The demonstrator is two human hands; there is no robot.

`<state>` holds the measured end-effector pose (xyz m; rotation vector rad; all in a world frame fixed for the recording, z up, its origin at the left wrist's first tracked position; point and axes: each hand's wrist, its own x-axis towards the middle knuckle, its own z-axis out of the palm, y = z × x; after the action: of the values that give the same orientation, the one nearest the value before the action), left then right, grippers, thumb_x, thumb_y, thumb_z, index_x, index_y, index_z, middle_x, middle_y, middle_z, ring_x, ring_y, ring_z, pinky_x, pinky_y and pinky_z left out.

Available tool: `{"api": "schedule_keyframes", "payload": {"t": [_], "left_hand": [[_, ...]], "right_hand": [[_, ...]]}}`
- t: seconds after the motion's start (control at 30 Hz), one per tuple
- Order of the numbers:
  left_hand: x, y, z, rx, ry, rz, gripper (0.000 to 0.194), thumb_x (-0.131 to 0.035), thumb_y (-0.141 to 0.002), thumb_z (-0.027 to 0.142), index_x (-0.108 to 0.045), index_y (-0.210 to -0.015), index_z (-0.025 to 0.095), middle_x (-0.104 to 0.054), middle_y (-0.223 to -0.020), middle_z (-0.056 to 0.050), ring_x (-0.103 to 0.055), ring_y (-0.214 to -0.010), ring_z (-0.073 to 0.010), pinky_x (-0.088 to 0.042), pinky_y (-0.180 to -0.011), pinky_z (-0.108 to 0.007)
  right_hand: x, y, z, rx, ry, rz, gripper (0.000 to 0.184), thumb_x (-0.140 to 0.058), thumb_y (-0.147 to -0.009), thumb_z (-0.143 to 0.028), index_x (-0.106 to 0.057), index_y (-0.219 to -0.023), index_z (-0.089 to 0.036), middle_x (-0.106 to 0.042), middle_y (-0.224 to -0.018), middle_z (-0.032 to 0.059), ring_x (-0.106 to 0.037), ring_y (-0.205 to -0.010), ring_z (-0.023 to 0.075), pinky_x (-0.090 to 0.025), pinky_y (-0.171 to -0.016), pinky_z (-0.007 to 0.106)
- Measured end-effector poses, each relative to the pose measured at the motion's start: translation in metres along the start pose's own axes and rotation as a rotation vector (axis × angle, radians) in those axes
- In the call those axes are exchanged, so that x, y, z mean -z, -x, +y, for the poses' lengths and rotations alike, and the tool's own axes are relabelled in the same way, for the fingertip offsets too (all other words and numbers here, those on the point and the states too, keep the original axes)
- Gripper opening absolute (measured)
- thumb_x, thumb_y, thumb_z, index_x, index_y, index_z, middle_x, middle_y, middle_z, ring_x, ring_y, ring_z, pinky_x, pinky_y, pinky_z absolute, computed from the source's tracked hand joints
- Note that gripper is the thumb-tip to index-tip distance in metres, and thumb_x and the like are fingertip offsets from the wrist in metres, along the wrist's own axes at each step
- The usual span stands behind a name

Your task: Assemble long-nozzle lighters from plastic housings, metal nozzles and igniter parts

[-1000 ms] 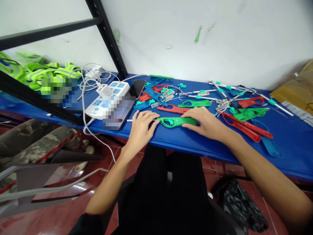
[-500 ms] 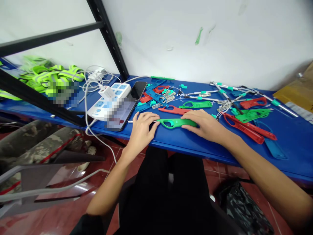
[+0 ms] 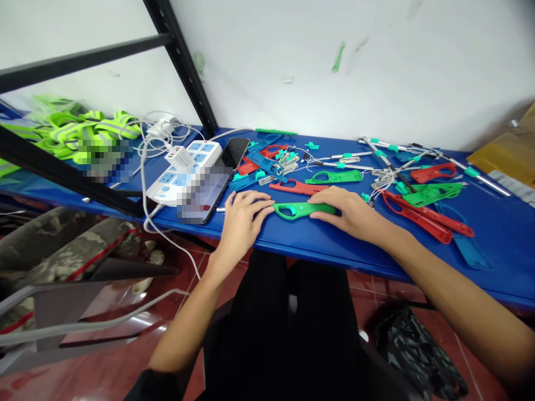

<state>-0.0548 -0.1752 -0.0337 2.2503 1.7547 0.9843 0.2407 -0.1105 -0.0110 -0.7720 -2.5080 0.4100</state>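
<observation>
- Hardly anything's moved: both hands still sit on the green handle point(image 3: 303, 210), lying flat near the table point(image 3: 497, 239) edge.
- Neither's clenched: left hand point(image 3: 246, 228) fingertips touch one end, right hand point(image 3: 351, 214) presses the other.

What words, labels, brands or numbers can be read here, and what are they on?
white power strip: small markings, too small to read
white charger: small marks, too small to read
phone screen: pixelated, unreadable
Nothing else shows readable text.

Power strip point(image 3: 199, 153) beside phone point(image 3: 236, 153) on bench point(image 3: 501, 245)
</observation>
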Motion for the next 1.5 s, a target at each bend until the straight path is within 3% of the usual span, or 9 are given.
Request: {"api": "schedule_keyframes", "payload": {"t": [0.5, 0.7, 0.8, 0.9, 1.03, 1.1, 1.17, 1.27, 1.5], "left_hand": [[0.012, -0.008, 0.008, -0.194, -0.180, -0.085, 0.025, -0.060, -0.111, 0.024, -0.083, -0.116, 0.027, -0.083, -0.129, -0.005, -0.064, -0.136, -0.0349, -0.020, -0.133, -0.075], [0.038, -0.019, 0.019, -0.361, -0.223, -0.043, 0.024, -0.060, -0.111, 0.024, -0.080, -0.122, 0.030, -0.083, -0.128, -0.003, -0.066, -0.136, -0.0318, -0.007, -0.138, -0.077], [0.064, -0.027, 0.024, -0.486, -0.269, -0.067, 0.026, -0.060, -0.111, 0.021, -0.078, -0.126, 0.033, -0.080, -0.133, -0.002, -0.061, -0.144, -0.0319, 0.000, -0.137, -0.080], [0.080, -0.026, 0.029, -0.550, -0.253, -0.038, 0.029, -0.059, -0.111, 0.021, -0.074, -0.131, 0.035, -0.064, -0.162, -0.004, -0.049, -0.159, -0.0310, -0.004, -0.139, -0.077], [0.060, -0.005, 0.051, -0.184, 0.095, 0.295, 0.060, -0.063, -0.110, 0.050, -0.047, -0.165, 0.032, -0.031, -0.184, -0.014, -0.028, -0.172, -0.0365, -0.031, -0.137, -0.066], [0.038, 0.003, 0.073, 0.160, 0.525, 0.430, 0.056, -0.038, -0.117, 0.057, -0.043, -0.167, 0.033, -0.044, -0.177, -0.014, -0.046, -0.163, -0.0316, -0.047, -0.128, -0.055], [0.018, 0.003, 0.099, 0.300, 1.064, 0.275, 0.063, -0.034, -0.113, 0.071, -0.062, -0.150, 0.028, -0.069, -0.152, -0.015, -0.073, -0.135, -0.0329, -0.061, -0.111, -0.051], [0.006, -0.009, 0.130, 0.238, 1.511, 0.034, 0.058, -0.053, -0.107, 0.074, -0.072, -0.123, 0.021, -0.082, -0.122, -0.016, -0.083, -0.106, -0.0312, -0.066, -0.094, -0.045], [0.022, -0.021, 0.133, 0.172, 1.581, 0.060, 0.046, -0.065, -0.104, 0.066, -0.062, -0.097, 0.021, -0.066, -0.068, 0.003, -0.066, -0.055, -0.0130, -0.067, -0.073, -0.035]], "right_hand": [[-0.009, 0.017, -0.017, -0.028, 0.134, 0.042, 0.035, -0.064, -0.110, -0.039, -0.078, -0.137, -0.022, -0.082, -0.133, 0.0133, -0.076, -0.122, 0.0336, -0.061, -0.109, 0.056], [-0.002, 0.025, -0.046, -0.302, -0.084, 0.040, 0.072, -0.077, -0.098, -0.060, -0.061, -0.157, -0.022, -0.079, -0.137, 0.0162, -0.078, -0.117, 0.0352, -0.062, -0.101, 0.053], [-0.003, 0.025, -0.070, -0.415, -0.276, -0.056, 0.049, -0.063, -0.105, -0.066, -0.077, -0.121, -0.022, -0.083, -0.107, 0.0082, -0.077, -0.087, 0.0260, -0.059, -0.077, 0.037], [-0.011, 0.024, -0.089, -0.475, -0.461, -0.034, 0.059, -0.049, -0.110, -0.067, -0.067, -0.078, -0.021, -0.065, -0.067, -0.0012, -0.057, -0.060, 0.0160, -0.043, -0.059, 0.029], [-0.021, 0.021, -0.100, -0.533, -0.523, 0.226, 0.060, -0.059, -0.102, -0.072, -0.057, -0.069, -0.022, -0.050, -0.056, -0.0043, -0.047, -0.053, 0.0142, -0.035, -0.055, 0.030], [-0.022, 0.020, -0.104, -0.541, -0.507, 0.338, 0.059, -0.061, -0.101, -0.071, -0.054, -0.067, -0.023, -0.048, -0.055, -0.0044, -0.045, -0.052, 0.0141, -0.033, -0.053, 0.030], [-0.022, 0.019, -0.109, -0.511, -0.438, 0.434, 0.057, -0.066, -0.098, -0.068, -0.052, -0.064, -0.024, -0.046, -0.054, -0.0045, -0.042, -0.052, 0.0138, -0.032, -0.053, 0.031], [-0.023, 0.019, -0.119, -0.467, -0.352, 0.545, 0.054, -0.070, -0.096, -0.063, -0.055, -0.063, -0.024, -0.041, -0.053, -0.0047, -0.035, -0.051, 0.0134, -0.030, -0.053, 0.031], [-0.034, 0.012, -0.136, -0.464, -0.444, 0.531, 0.051, -0.061, -0.103, -0.064, -0.061, -0.071, -0.024, -0.039, -0.055, -0.0037, -0.031, -0.051, 0.0140, -0.031, -0.053, 0.033]]}}
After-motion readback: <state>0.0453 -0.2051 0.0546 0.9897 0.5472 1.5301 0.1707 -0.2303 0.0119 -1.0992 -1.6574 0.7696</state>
